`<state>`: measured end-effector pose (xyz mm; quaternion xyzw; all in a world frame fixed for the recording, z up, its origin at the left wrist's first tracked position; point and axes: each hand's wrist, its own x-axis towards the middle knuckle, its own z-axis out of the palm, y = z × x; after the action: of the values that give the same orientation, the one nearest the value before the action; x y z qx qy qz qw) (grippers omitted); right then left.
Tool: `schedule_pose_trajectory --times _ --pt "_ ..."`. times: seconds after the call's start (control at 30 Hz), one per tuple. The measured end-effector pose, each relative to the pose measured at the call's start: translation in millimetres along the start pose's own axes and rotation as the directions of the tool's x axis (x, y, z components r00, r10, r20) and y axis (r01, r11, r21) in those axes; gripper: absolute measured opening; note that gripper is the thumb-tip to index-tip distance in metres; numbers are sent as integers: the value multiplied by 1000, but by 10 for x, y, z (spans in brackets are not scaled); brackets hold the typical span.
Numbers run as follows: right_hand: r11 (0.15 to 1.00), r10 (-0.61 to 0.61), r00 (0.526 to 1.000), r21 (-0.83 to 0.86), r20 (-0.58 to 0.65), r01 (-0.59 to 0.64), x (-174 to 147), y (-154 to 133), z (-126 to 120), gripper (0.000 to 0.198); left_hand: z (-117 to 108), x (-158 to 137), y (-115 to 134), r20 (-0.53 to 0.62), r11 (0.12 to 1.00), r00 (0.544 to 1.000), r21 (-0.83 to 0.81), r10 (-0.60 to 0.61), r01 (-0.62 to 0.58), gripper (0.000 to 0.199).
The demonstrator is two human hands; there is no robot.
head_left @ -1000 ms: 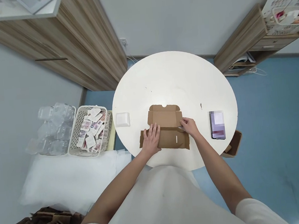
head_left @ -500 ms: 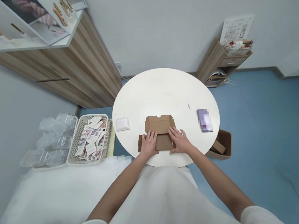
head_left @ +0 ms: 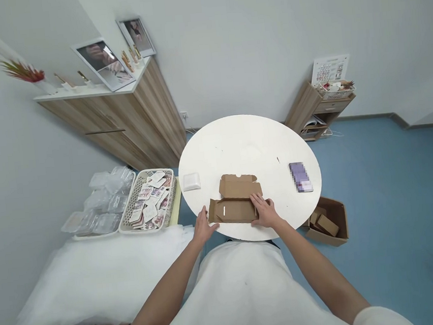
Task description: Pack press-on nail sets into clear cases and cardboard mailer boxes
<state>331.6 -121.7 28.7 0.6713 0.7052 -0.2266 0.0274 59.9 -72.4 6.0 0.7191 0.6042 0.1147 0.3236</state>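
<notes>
Right hand (head_left: 264, 212) lies open, flat on cardboard box (head_left: 235, 201); left hand (head_left: 203, 227), open, touches box's left end.

Bright, even room light with soft, faint shadows; sharp centre, strong fisheye bending at edges (walls curve).

- box (head_left: 235, 201): brown cardboard, matt
- tabletop (head_left: 245, 144): white, smooth, slight sheen
- basket (head_left: 149, 202) off left edge: white perforated plastic
- cabinet (head_left: 136, 124): wood-grain finish
</notes>
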Motion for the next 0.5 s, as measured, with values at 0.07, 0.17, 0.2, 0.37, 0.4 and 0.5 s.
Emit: schedule_pose_trajectory --times 0.07,0.17,0.2,0.37,0.4,0.5 --pt "1000 4 1000 2 -9 -4 7 -14 15 104 12 25 -1 28 996 1000 -85 -11 14 66" --pt "1000 -7 1000 -2 -7 7 15 -31 22 101 11 71 93 48 987 995 -134 -83 89 39" --pt "1000 -10 1000 -4 -7 10 17 -37 22 100 4 79 128 48 986 994 -132 -93 99 33" --pt "1000 -10 1000 -4 -11 10 32 -107 31 100 -16 35 288 36 994 999 -106 -19 23 28" --pt "1000 -12 1000 -4 -11 12 36 -127 36 99 -11 13 326 37 994 999 -105 1 3 32" --pt "1000 -3 1000 -17 -7 3 47 -179 52 101 10 -45 430 39 995 999 -90 32 -29 50"
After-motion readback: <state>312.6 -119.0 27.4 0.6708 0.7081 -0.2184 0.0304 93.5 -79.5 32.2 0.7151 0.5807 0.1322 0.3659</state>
